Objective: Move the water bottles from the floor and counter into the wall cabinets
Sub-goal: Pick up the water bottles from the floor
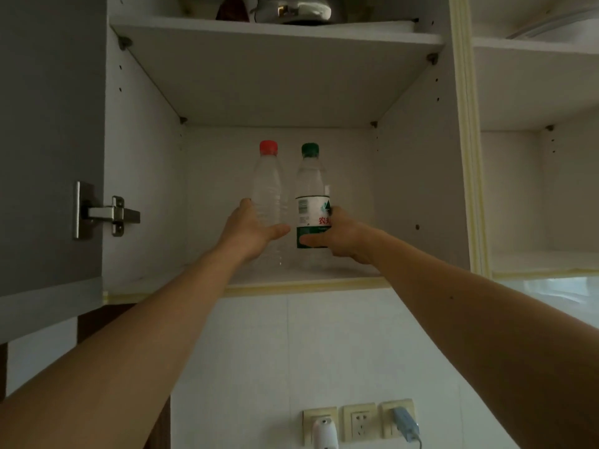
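Two clear water bottles stand upright side by side on the bottom shelf of the open wall cabinet (pixel 301 283). The left one has a red cap and no label (pixel 269 186); my left hand (pixel 249 231) wraps its lower body, thumb in front. The right one has a green cap and a white-and-green label (pixel 311 189); my right hand (pixel 337 234) grips its lower half, thumb across the label. Both arms reach up from below.
The grey cabinet door (pixel 48 140) hangs open at left with its metal hinge (pixel 103 212). An upper shelf (pixel 275 34) holds a metal pot. Another open cabinet (pixel 534 189) lies to the right. Wall sockets (pixel 359 422) with plugs sit on the tiled wall below.
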{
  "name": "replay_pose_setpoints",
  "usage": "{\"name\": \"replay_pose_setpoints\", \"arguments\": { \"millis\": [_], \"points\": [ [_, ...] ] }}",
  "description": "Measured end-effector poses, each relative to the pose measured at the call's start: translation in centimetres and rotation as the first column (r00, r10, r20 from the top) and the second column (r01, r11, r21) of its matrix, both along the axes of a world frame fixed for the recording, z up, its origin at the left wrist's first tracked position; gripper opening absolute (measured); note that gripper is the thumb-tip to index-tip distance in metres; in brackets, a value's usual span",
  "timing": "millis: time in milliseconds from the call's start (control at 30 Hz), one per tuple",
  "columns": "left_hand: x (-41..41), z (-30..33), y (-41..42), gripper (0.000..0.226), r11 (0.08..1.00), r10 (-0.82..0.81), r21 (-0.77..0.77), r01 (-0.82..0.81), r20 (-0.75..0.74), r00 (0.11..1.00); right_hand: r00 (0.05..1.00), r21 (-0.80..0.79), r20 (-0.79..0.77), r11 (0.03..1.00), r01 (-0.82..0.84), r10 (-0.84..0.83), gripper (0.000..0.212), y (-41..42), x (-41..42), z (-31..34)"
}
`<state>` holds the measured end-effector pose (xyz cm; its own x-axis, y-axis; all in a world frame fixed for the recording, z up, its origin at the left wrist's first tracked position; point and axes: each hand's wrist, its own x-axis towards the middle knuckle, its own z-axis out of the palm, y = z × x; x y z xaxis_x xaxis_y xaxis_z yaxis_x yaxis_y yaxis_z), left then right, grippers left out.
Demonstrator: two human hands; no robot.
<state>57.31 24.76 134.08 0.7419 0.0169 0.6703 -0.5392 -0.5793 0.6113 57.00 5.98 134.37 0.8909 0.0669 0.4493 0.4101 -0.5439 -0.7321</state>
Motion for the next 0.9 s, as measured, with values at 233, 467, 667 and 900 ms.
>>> {"name": "replay_pose_setpoints", "arguments": {
  "millis": [233,467,667,900],
  "points": [
    [-3.9,-0.7,-1.4,0.07,0.959,0.256,0.106,-0.262,0.062,0.965,0.953,-0.066,0.25,0.979,0.193,-0.171,0.057,-1.2,-5.2,-0.9],
    [-13.7,-4.1,-7.4,0.032,0.985,0.168,-0.029,-0.17,0.382,0.909,0.851,-0.243,0.515,0.936,0.256,-0.099,0.024,-7.5,-16.5,-6.0],
    [-21.3,-10.6,-13.3,0.052,0.994,0.104,-0.002,-0.111,0.365,0.925,0.827,-0.207,0.551,0.942,0.263,-0.11,0.037,-13.4,-23.5,-12.3],
    [-28.3,-19.4,-16.7,0.059,0.992,-0.116,-0.049,0.115,-0.004,0.993,0.881,-0.034,0.419,0.966,0.256,-0.219,0.055,-18.0,-30.8,-20.8]
  ]
}}
